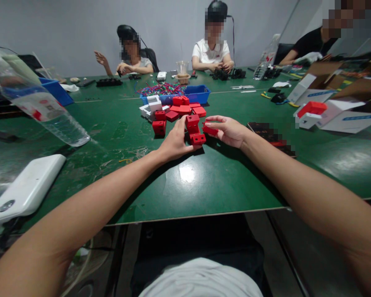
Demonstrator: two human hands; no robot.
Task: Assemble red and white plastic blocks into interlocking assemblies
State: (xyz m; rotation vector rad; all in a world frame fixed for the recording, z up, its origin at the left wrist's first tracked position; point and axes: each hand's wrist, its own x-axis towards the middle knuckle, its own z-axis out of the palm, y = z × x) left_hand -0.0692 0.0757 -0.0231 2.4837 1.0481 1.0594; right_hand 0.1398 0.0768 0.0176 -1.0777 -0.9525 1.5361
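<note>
The fingertips of the left hand [176, 140] are partly lost behind a red block [192, 121], and the right hand [228, 130] covers part of a smaller red piece [210, 129]. Heaped blocks [179, 109] hide some of the blue bin's [200, 97] front. Square patches blur part of the phone [270, 134]. The left edge cuts off the bottle [49, 107] and the white power bank [31, 185]; the right edge crops an open box [346, 117]. Dark items [221, 74] across the table [188, 185] are too small to identify.
</note>
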